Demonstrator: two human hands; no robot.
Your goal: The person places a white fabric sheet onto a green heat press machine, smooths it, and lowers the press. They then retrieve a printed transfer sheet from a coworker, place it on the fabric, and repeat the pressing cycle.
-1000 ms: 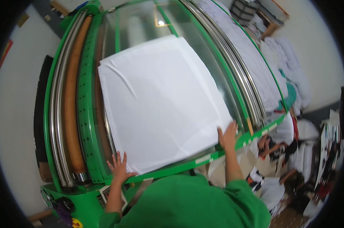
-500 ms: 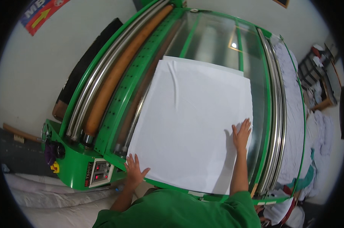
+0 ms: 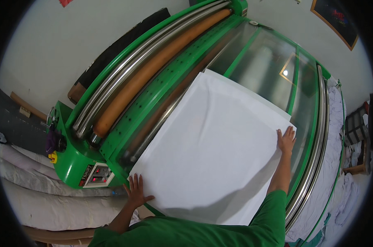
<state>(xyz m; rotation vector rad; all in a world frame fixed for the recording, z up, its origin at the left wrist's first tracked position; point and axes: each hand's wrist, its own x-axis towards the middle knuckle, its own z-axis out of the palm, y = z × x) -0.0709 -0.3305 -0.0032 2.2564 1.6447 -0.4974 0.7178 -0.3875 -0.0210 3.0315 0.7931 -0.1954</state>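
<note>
A large white rectangular cloth sheet (image 3: 213, 152) lies spread flat on the feed bed of a big green roller ironing machine (image 3: 77, 158), covering most of the near half of that bed. Its far edge reaches toward the green perforated guard bar (image 3: 170, 80) and lies over part of the clear glass-like panel (image 3: 269, 57) on the right. A few soft creases run across the middle of the sheet; the rest looks smooth.

The person's left hand (image 3: 136, 192) rests palm down on the sheet's near left corner, fingers spread apart and flat, gripping nothing. The right hand (image 3: 286, 140) lies the same way on the sheet's right edge (fingers splayed, pointing away from the person), pressed flat against the cloth rather than closed on it. Both forearms come up from a green short-sleeved shirt (image 3: 194, 234) at the lower edge.

Beyond the sheet, a long orange padded roller (image 3: 153, 68) runs along the machine between shiny steel tubes (image 3: 124, 72). At the machine's left end sits a small control panel with red lights (image 3: 96, 176), just beside the left hand. White laundry is heaped on the right (image 3: 334, 164), and pale rolled fabric lies at the lower left (image 3: 42, 193).
</note>
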